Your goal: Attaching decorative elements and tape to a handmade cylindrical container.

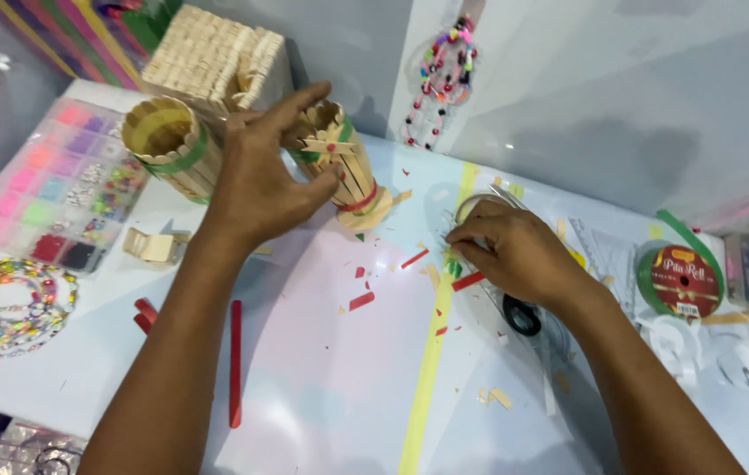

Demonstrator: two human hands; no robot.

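Note:
My left hand (260, 176) grips a small pot made of ice-cream sticks (348, 171), tilted on the white table, with a stick star glued on its side and red and green bands around it. My right hand (515, 251) rests on the table to the right, fingertips pinched over tiny green and yellow scraps (452, 261) beside a red strip (469, 281). What the fingers hold is too small to tell.
A second stick pot (168, 145) and a stick box (212, 57) stand at the back left. A bead organiser (54, 189) and bead necklace (5, 308) lie left. Red sticks (235, 361), a ribbon spool (680, 281), scissors (522, 315) and a yellow tape line (427, 369) are on the table.

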